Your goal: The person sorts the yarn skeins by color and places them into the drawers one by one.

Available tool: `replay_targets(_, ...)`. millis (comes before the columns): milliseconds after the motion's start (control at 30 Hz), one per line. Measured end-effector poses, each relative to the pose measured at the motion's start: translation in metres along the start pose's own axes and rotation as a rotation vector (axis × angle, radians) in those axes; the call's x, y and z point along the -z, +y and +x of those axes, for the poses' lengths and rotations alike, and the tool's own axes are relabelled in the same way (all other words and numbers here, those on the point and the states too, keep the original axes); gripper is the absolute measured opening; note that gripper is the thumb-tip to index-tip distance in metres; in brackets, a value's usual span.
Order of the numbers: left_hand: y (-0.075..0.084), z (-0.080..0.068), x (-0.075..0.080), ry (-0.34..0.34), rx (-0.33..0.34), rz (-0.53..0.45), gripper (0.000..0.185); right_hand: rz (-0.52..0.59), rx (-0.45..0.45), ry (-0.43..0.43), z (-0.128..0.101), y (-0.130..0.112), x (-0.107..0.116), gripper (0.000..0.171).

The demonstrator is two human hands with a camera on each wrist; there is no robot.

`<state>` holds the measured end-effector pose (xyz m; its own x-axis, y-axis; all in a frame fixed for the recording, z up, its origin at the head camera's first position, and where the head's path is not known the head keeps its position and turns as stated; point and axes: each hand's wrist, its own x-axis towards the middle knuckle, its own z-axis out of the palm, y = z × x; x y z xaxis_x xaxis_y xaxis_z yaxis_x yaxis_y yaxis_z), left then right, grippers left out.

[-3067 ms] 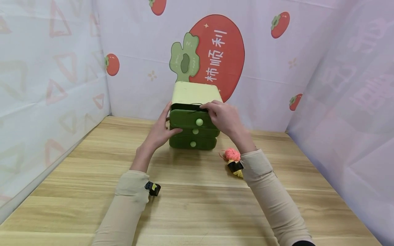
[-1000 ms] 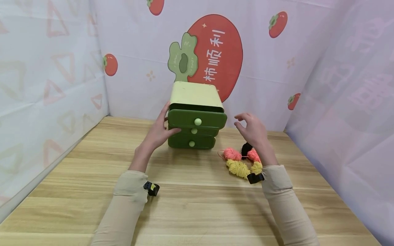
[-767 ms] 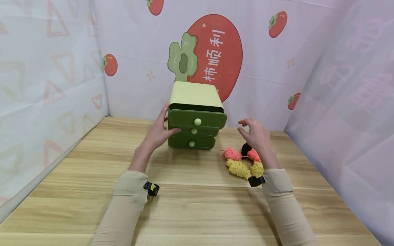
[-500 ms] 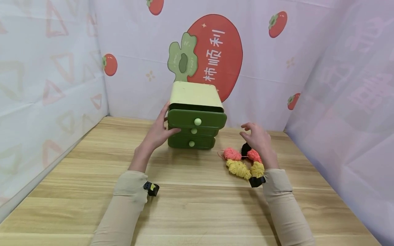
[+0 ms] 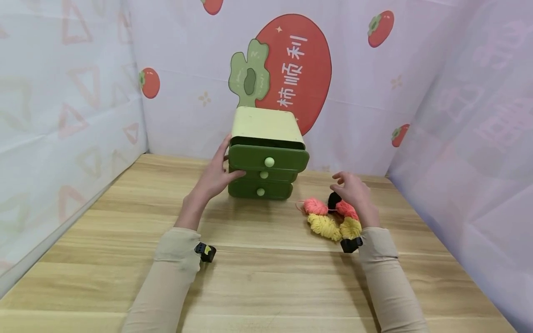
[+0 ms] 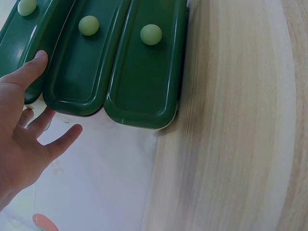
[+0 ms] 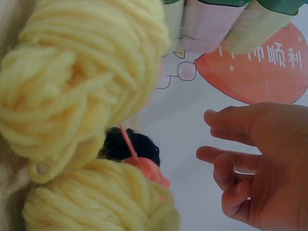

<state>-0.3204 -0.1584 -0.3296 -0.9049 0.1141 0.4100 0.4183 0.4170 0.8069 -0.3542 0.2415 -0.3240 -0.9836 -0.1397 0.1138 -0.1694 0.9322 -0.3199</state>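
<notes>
I see the drawer chest (image 5: pixel 263 159) standing on the bench (image 5: pixel 258 277) toward the back, close before the rear backdrop (image 5: pixel 354 83). Its top drawer (image 5: pixel 268 157) juts forward over the two below. My left hand (image 5: pixel 214 178) rests against the chest's left side, thumb on the drawer fronts. To the chest's right, nearer me, the yarn skeins (image 5: pixel 331 217) lie bunched together on the bench (touching one another), with my right hand (image 5: pixel 354 192) just above their far right end.

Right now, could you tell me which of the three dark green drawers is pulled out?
The top dark green drawer; it juts forward, showing a dark gap behind, while the two lower drawers sit flush.
</notes>
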Motion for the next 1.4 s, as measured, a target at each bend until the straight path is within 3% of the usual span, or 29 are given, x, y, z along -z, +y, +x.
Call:
replay_targets(500, -0.003, -0.001, -0.005, -0.012, 0.025, -0.008, 0.104, 0.030, -0.012, -0.126, -0.001, 0.029, -0.008, 0.052)
replay_targets(1033, 0.000, 0.002, -0.001, -0.016, 0.001, -0.023, 0.104, 0.006, 0.075, -0.220, 0.004, 0.032, -0.020, 0.062)
replay_targets(1267, 0.001, 0.002, -0.002, -0.018, 0.005, -0.011, 0.103, 0.000, 0.043, -0.257, 0.007, 0.028, -0.022, 0.062)
replay_targets(1400, 0.000, 0.001, -0.001, -0.019, 0.009, -0.013, 0.104, -0.010, 0.045, -0.233, 0.009, 0.025, -0.026, 0.057)
